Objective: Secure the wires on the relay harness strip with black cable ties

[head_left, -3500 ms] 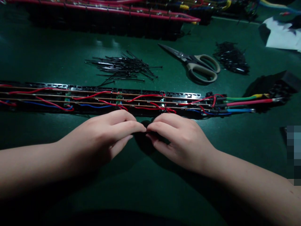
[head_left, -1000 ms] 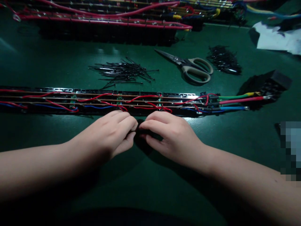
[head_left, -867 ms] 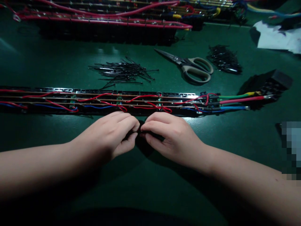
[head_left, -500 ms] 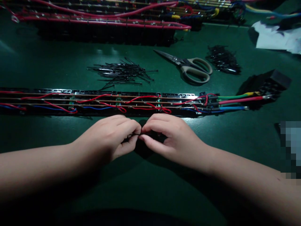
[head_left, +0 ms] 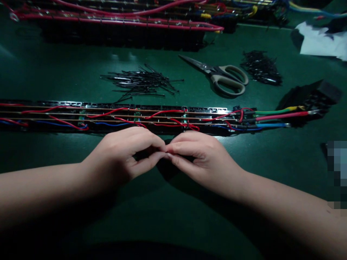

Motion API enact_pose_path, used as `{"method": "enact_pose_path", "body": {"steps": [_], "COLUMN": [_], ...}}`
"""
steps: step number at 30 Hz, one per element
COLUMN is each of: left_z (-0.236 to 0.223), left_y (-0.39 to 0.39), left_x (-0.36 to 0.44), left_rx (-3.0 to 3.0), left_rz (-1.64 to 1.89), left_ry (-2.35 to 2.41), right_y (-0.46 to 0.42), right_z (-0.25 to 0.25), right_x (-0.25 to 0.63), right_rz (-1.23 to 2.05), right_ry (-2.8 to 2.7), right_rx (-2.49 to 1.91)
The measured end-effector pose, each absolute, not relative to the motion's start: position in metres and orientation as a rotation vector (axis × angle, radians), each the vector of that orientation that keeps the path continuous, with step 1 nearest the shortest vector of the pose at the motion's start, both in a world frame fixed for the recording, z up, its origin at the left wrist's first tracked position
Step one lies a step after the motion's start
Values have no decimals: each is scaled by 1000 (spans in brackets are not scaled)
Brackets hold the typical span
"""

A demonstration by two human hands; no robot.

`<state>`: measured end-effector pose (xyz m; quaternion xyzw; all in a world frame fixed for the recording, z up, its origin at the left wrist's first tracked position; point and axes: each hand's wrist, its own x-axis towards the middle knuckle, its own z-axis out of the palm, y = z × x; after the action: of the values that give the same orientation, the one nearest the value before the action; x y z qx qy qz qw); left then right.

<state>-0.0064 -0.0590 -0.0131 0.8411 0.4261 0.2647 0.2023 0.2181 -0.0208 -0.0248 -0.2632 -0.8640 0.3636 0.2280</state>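
Observation:
My left hand [head_left: 127,150] and my right hand [head_left: 202,155] meet fingertip to fingertip over the green table, just in front of a long black wired strip [head_left: 159,117]. Both are closed in a pinch, thumbs against forefingers. Whatever lies between the fingertips is hidden or too small to name. Thin brass-coloured rods run along the strip, with red and blue wires looped among them and small green boards between. At its right end stick out a green-yellow cable [head_left: 276,111], a red cable [head_left: 282,116] and a blue cable [head_left: 273,125].
Beyond the strip lie a pile of black cable ties [head_left: 143,81], scissors [head_left: 217,74] and a second dark pile [head_left: 261,68]. A black block [head_left: 325,92] stands at the right. Farther back are a larger wired assembly [head_left: 121,21] and torn white paper [head_left: 317,41].
My fingertips have moved slightly right, and my left fingers are straighter. A thin dark strip glimpsed between the fingers before no longer shows. The whole view has shifted a little.

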Motion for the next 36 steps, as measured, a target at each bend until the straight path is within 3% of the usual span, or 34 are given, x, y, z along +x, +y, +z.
{"method": "enact_pose_path", "body": {"steps": [36], "left_z": [-13], "left_y": [-62], "left_x": [-10], "left_rx": [2226], "left_rz": [803], "left_ry": [955], "right_y": [-23], "right_z": [-26], "right_x": [220], "right_rz": [1035], "right_ry": [-2366], "right_rx": [-644]}}
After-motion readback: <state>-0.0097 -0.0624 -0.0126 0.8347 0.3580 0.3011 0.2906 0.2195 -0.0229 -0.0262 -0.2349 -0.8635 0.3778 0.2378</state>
